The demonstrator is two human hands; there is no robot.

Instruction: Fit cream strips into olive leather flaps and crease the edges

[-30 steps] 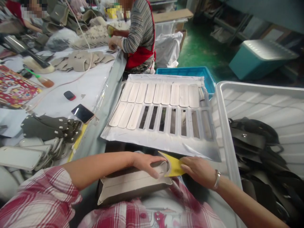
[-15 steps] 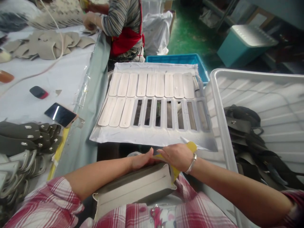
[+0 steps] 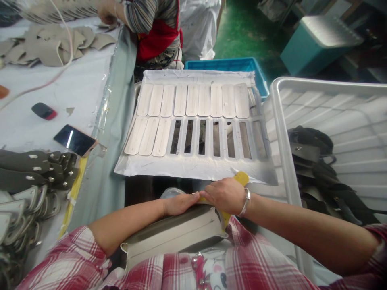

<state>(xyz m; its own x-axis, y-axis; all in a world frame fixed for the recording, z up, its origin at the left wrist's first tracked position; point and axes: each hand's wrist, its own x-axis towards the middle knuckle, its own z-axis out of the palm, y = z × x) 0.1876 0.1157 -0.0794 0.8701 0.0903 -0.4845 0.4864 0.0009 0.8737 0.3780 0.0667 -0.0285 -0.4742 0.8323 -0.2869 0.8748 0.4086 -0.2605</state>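
A boxy bag piece [image 3: 172, 239], off-white on the near side with dark grey edges, lies tilted across my lap. My left hand [image 3: 180, 203] grips its far upper edge, thumb on top and fingers hidden behind. Against that thumb, at the far right corner, presses my right hand [image 3: 225, 196], which wears a silver bangle. Its fingers are wrapped round a flat yellow tool [image 3: 241, 178]; one end sticks out above the hand and another yellow part shows below, beside the bag piece.
Ahead, a white-covered rack [image 3: 193, 167] bears two rows of pale strips over slots. A ribbed white bin [image 3: 282, 133] with dark pieces stands right. Left, a table [image 3: 81, 76] holds a phone [image 3: 75, 140] and grey pieces. A co-worker in a red apron [image 3: 159, 42] is beyond.
My left hand has slid slightly right, so its thumb meets my right hand. The view has tipped a little downward; the bag piece stays on my lap.
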